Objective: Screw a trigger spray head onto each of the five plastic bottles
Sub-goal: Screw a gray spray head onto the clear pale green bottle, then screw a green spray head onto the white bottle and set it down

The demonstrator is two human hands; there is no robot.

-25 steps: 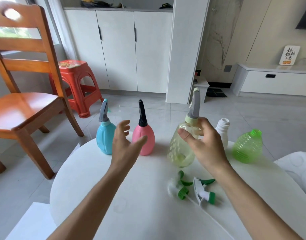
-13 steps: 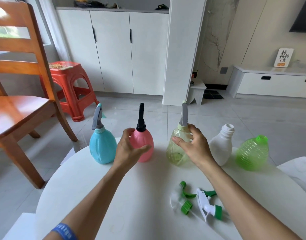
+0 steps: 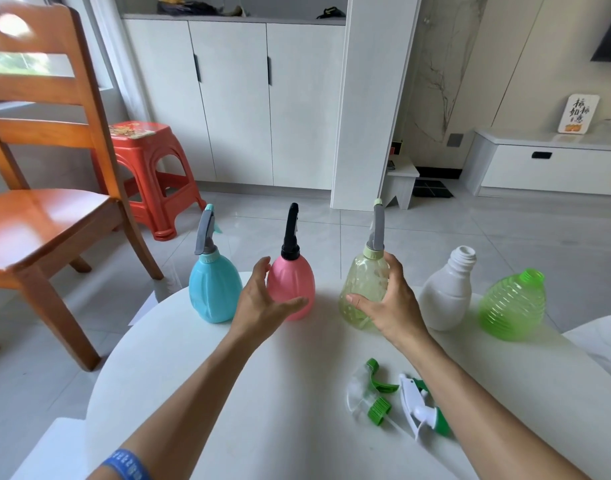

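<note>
Gripping the yellow bottle [image 3: 363, 292] on the table [image 3: 228, 393], the right hand [image 3: 394, 306] steadies it; the left hand [image 3: 262, 303] hovers spread beside the pink bottle [image 3: 293, 285].

Yellow-green bottle [image 3: 364, 292], tilted and lifted a second ago, now stands upright right of the pink bottle [image 3: 292, 289], right hand [image 3: 392, 306] lower around its body, left hand [image 3: 262, 303] closer beside pink.

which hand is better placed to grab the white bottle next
Right, probably. The right hand sits on the pale yellow-green bottle, directly beside the uncapped white plastic bottle. The left hand is over by the pink bottle, farther away.
</note>
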